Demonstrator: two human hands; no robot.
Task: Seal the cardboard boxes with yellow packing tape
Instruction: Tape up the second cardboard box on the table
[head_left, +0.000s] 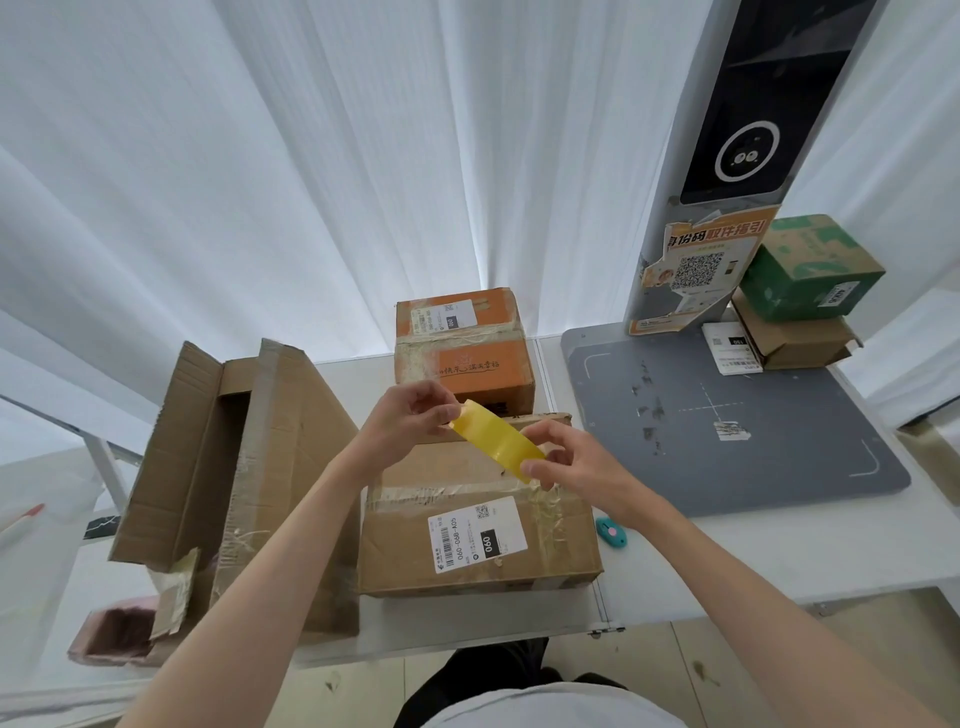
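Note:
A roll of yellow packing tape (496, 441) is held in the air between both hands, above a brown cardboard box (467, 535) with a white shipping label. My left hand (410, 415) grips the roll's far end with curled fingers. My right hand (566, 460) pinches its near end with thumb and fingers. Behind the brown box stands an orange box (462, 348) wrapped in old clear tape. To the left stands a tall open cardboard box (234, 467) with its flaps up.
A grey scanner pad (753, 415) with an upright pillar (727, 171) fills the table's right side. A green box (810, 270) sits on a brown one at the far right. A small teal cutter (612, 531) lies beside the brown box. A pink box (119, 629) lies at the lower left.

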